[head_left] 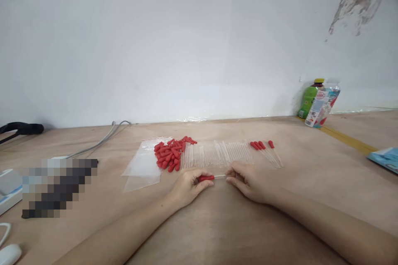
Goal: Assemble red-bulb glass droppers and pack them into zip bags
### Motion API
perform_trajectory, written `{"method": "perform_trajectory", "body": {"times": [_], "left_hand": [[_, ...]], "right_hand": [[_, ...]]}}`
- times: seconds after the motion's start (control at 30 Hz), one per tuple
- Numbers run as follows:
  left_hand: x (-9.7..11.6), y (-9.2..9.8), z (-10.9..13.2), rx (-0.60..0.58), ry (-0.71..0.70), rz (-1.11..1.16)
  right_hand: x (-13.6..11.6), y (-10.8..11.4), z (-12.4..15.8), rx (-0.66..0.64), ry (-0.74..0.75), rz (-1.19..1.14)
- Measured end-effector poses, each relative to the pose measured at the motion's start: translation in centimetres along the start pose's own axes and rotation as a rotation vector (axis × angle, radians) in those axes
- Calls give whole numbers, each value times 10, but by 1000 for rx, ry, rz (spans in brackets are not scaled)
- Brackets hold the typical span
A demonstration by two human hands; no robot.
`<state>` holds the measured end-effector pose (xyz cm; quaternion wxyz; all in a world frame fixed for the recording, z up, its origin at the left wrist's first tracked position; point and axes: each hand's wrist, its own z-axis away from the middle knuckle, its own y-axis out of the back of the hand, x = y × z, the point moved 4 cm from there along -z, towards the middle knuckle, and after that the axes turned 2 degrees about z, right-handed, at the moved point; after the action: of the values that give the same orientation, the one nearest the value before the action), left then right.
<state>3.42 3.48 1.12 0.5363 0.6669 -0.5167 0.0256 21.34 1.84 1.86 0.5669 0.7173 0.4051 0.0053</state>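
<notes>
My left hand (pixel 186 186) pinches a red rubber bulb (pixel 206 178) that sits on the end of a clear glass dropper tube (pixel 220 177). My right hand (pixel 248 180) pinches the tube's other end. Both hands rest on the brown table, just in front of a row of bare glass tubes (pixel 217 154). A heap of loose red bulbs (pixel 171 153) lies at the row's left end, partly on a clear plastic bag (pixel 141 165). Several finished droppers with red bulbs (pixel 265 152) lie at the row's right end.
A green bottle (pixel 309 98) and a clear bottle (pixel 321 107) stand by the wall at the back right. A grey cable (pixel 99 140), a white device (pixel 9 188) and a blurred-out patch are on the left. A blue packet (pixel 385 158) lies at the right edge.
</notes>
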Motion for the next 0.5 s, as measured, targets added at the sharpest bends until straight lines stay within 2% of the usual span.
{"method": "perform_trajectory", "body": {"times": [0.27, 0.5], "left_hand": [[6, 0, 1, 8, -36, -69], [10, -2, 1, -48, -77, -86]], "right_hand": [[-2, -11, 0, 69, 197, 122], [-8, -17, -2, 86, 212, 217]]}}
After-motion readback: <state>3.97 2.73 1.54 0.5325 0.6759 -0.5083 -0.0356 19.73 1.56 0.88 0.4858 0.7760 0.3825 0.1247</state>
